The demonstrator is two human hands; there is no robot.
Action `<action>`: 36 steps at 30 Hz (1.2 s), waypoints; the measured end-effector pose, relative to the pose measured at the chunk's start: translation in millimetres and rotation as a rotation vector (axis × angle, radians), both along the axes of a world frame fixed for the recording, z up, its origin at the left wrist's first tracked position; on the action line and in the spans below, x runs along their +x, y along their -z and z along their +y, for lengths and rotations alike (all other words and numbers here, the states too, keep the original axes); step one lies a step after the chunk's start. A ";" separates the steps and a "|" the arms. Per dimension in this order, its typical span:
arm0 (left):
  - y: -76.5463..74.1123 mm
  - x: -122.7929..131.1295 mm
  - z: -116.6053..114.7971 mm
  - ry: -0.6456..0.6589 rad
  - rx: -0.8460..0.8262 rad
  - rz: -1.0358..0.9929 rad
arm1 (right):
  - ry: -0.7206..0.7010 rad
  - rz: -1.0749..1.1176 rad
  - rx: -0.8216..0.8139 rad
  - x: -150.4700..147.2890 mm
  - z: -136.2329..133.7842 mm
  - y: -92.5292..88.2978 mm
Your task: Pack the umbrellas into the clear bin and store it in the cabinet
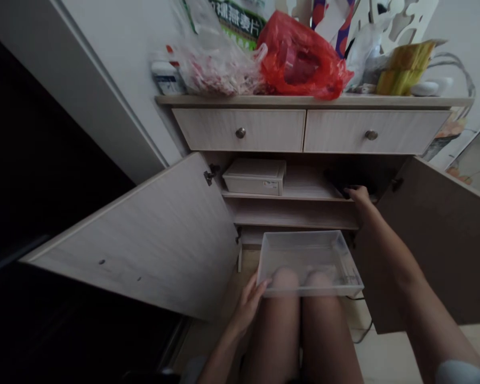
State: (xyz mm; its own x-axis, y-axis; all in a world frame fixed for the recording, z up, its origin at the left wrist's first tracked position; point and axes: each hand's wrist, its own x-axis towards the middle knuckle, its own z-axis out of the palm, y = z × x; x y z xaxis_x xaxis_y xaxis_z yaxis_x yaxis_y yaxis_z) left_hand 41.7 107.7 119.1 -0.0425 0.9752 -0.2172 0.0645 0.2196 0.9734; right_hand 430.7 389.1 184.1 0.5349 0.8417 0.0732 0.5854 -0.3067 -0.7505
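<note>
A clear, shallow plastic box [304, 290] rests on my knees. My left hand [248, 300] grips its left near corner, thumb over the rim and fingers beneath. Through its see-through bottom my knees show. My right hand [359, 194] reaches into the right side of the cabinet's upper shelf, its fingers closed at the edge of a dark object [340, 186]. Shadow hides what kind of thing that is. On the same shelf, to the left, sits a white lidded box [254, 178] with a small label.
Both cabinet doors stand open, the left door [156, 240] and the right door [432, 245] flanking my legs. Above are two closed drawers [272, 130]. Bags crowd the cabinet top, among them a red plastic bag [304, 58]. A cable [366, 333] lies on the floor.
</note>
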 end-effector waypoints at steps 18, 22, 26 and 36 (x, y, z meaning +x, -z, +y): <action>0.8 2.7 -0.4 0.055 0.010 -0.055 | -1.059 -0.044 -0.074 -37.0 -209.4 -18.6; -1.1 1.7 -0.9 0.069 0.007 -0.068 | -0.984 -0.413 -0.068 -54.1 -205.5 -9.5; -6.2 0.1 -1.9 0.083 0.031 -0.102 | -0.908 -0.655 -0.088 -66.0 -197.0 -5.4; -4.7 -3.5 1.2 0.100 -0.002 -0.097 | -0.906 -1.041 -0.154 -92.0 -184.0 8.7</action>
State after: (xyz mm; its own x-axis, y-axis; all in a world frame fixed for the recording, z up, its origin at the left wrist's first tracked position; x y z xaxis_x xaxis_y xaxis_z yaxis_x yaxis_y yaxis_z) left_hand 38.2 108.9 123.8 0.0758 0.9731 -0.2176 -0.0080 0.2188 0.9757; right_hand 338.7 205.1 175.4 -0.4389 0.8981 -0.0280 0.8856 0.4376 0.1559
